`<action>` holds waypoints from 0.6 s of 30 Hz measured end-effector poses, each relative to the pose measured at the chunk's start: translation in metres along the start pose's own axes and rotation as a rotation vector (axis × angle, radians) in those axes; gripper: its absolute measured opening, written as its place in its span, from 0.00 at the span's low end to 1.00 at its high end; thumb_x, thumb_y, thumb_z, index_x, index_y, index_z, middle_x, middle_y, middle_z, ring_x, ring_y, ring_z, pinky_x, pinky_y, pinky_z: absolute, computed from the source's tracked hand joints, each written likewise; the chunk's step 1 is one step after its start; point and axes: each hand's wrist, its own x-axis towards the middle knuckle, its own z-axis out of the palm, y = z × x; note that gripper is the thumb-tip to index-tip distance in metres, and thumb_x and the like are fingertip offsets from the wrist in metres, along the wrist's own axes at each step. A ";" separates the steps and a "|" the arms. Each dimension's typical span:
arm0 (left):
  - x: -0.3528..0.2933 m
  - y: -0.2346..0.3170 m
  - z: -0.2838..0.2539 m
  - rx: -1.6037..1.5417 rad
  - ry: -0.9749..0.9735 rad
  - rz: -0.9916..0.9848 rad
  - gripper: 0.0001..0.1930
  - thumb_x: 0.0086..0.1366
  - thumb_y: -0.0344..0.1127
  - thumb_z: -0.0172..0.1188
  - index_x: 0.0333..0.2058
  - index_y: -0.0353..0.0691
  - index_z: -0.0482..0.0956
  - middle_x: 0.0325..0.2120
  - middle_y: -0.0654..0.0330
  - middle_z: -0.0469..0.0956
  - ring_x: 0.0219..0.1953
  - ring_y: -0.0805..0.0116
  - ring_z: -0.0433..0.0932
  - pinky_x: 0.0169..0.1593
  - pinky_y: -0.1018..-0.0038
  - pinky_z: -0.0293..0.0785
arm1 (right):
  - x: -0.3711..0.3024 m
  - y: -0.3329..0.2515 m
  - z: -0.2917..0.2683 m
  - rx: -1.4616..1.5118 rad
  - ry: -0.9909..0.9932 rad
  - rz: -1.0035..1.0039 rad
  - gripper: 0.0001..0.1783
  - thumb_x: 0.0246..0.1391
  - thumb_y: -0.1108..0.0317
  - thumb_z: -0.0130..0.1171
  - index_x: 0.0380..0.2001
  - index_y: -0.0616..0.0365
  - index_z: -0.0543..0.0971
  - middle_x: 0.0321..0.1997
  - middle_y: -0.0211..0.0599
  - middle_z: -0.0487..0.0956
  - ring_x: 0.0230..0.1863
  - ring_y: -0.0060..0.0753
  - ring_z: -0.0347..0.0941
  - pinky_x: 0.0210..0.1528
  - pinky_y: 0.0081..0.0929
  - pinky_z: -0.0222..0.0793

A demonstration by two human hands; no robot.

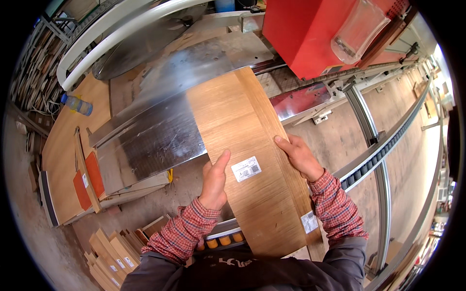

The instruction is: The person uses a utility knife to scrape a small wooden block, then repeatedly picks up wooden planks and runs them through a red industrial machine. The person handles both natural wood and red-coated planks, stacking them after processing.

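On my feed, both hands hold one wooden panel, slanting from the middle of the frame to its lower edge. The left hand has its grip closed on the panel's left edge, thumb on top; the right hand is closed on the right side (the fingers underneath are hidden from me). I count two white labels on the wood. For containers, I have one blue-capped bottle on the tabletop at upper left, contents unclear to me. At upper right, one clear plastic holder sits on the red machine, with something small at its bottom that I can't make out.
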 end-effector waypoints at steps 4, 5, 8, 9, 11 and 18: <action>0.010 -0.015 -0.015 -0.092 -0.062 0.045 0.20 0.70 0.38 0.58 0.53 0.27 0.74 0.47 0.50 0.80 0.46 0.63 0.81 0.51 0.67 0.78 | 0.014 0.024 -0.008 -0.113 0.076 -0.119 0.24 0.68 0.56 0.54 0.51 0.68 0.77 0.44 0.34 0.83 0.46 0.28 0.76 0.51 0.28 0.71; 0.007 -0.012 -0.012 -0.028 -0.054 0.043 0.19 0.70 0.37 0.58 0.51 0.27 0.76 0.45 0.52 0.81 0.44 0.65 0.81 0.49 0.68 0.78 | 0.015 0.029 -0.015 -0.160 0.076 -0.103 0.23 0.67 0.56 0.54 0.51 0.68 0.78 0.44 0.33 0.83 0.47 0.28 0.75 0.52 0.29 0.70; 0.009 -0.016 -0.017 0.054 -0.068 0.154 0.19 0.69 0.41 0.60 0.47 0.27 0.80 0.42 0.54 0.82 0.44 0.67 0.80 0.47 0.67 0.77 | 0.014 0.021 -0.012 -0.052 0.049 -0.095 0.21 0.67 0.57 0.55 0.48 0.68 0.79 0.45 0.37 0.82 0.45 0.26 0.76 0.49 0.25 0.71; 0.009 -0.015 -0.016 -0.022 -0.089 0.111 0.19 0.69 0.40 0.61 0.47 0.27 0.79 0.42 0.53 0.82 0.45 0.66 0.81 0.47 0.67 0.78 | 0.011 0.014 -0.011 0.017 0.012 -0.083 0.21 0.67 0.58 0.55 0.48 0.68 0.79 0.46 0.38 0.82 0.45 0.25 0.76 0.49 0.24 0.71; 0.012 -0.010 -0.020 -0.003 -0.134 0.041 0.21 0.69 0.38 0.60 0.51 0.25 0.76 0.47 0.50 0.81 0.47 0.63 0.81 0.49 0.67 0.79 | 0.015 0.011 -0.014 0.029 -0.040 -0.081 0.21 0.67 0.57 0.55 0.49 0.67 0.77 0.46 0.35 0.81 0.44 0.23 0.76 0.47 0.22 0.71; -0.095 0.040 -0.114 -0.035 0.005 0.279 0.22 0.70 0.40 0.60 0.55 0.28 0.74 0.47 0.53 0.81 0.48 0.65 0.81 0.51 0.68 0.80 | 0.021 0.019 -0.026 -0.072 -0.104 -0.043 0.22 0.67 0.53 0.55 0.47 0.65 0.78 0.42 0.32 0.81 0.40 0.22 0.76 0.45 0.22 0.71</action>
